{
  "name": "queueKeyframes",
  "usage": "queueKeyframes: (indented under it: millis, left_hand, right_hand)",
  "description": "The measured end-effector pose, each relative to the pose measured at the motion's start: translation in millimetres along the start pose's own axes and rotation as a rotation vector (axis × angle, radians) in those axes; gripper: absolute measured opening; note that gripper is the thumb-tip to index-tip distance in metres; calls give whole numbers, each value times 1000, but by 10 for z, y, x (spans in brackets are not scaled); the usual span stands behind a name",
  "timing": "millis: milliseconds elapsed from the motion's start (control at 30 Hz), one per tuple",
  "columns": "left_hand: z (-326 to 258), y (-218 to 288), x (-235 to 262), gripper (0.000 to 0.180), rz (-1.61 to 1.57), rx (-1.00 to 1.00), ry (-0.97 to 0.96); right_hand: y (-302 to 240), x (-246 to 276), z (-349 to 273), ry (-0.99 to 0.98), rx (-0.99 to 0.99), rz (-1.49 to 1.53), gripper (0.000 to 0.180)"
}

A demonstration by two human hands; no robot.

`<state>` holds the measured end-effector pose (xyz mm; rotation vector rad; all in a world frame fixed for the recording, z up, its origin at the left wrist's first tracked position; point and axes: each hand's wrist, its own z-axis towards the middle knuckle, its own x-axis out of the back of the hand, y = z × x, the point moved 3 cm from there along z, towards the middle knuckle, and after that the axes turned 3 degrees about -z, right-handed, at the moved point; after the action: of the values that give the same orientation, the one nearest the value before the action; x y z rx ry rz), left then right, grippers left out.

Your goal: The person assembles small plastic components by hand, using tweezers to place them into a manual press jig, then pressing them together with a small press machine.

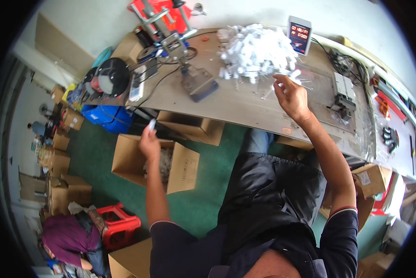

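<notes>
My left hand point(149, 144) is closed in a pinch on a small white plastic piece point(152, 124), above an open cardboard box point(184, 169). Similar white pieces point(165, 163) lie inside that box, partly hidden by my forearm. My right hand point(292, 98) reaches over the workbench point(249, 104), its fingers loosely bent and apart, with nothing clearly visible in them. Just beyond its fingertips rises a large heap of small white pieces point(256, 52), some with thin pins sticking out.
A metal hand-press fixture point(196, 81) stands left of the heap, and a counter with a red display point(300, 36) behind it. A metal block point(343, 90) sits at the right. Another cardboard box point(189, 126) is under the bench. A person point(71, 234) bends beside a red stool point(120, 224).
</notes>
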<state>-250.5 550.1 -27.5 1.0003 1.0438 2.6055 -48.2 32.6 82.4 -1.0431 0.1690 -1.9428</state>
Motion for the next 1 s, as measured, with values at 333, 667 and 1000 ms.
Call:
queueKeyframes:
  millis: [333,667,1000]
  left_hand:
    - [-882,-718,-1,46,538,159,-130]
    - [-1381,174,-684,38,267,-103,-388]
    - [-1520,634,-800,32,42,31,-471]
  right_hand:
    - [518,-155,-141,-32,-278,-263,27]
    - [770,-147,-22,-24,-296,-459,18]
    - [1132,-105,47,-183,-304,-547,10]
